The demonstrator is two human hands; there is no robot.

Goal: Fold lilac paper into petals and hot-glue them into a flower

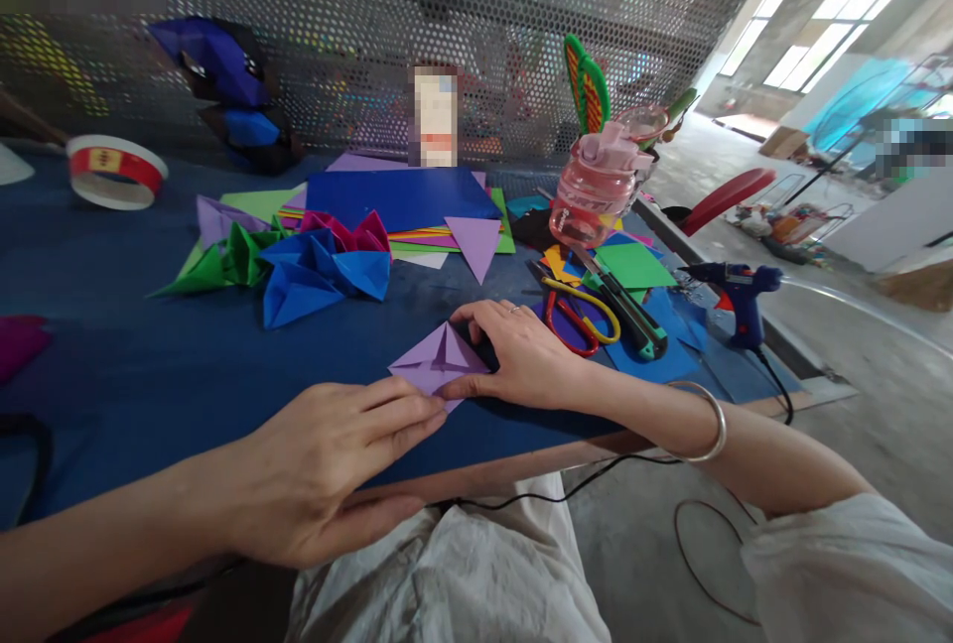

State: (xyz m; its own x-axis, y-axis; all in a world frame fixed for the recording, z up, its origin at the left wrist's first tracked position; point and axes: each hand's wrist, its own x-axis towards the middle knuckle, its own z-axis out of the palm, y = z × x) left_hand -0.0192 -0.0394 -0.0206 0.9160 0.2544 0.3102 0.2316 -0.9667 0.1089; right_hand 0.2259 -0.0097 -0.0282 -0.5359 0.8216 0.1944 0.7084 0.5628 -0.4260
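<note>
A folded lilac sheet of origami paper lies on the blue tabletop near the front edge, shaped like a diamond with raised creases. My left hand rests its outstretched fingers flat on the paper's near corner, the thumb well apart by the table edge. From the right, my right hand has its thumb on the near side of the paper and its bent fingers around the right corner. Behind the hands sit folded paper pieces in blue and green. A lilac paper triangle lies near the paper stack.
A stack of coloured paper lies at the back. To the right are red-and-yellow scissors, a cutter knife, a pink bottle and a corded glue gun. A tape roll stands left, before a perforated metal panel.
</note>
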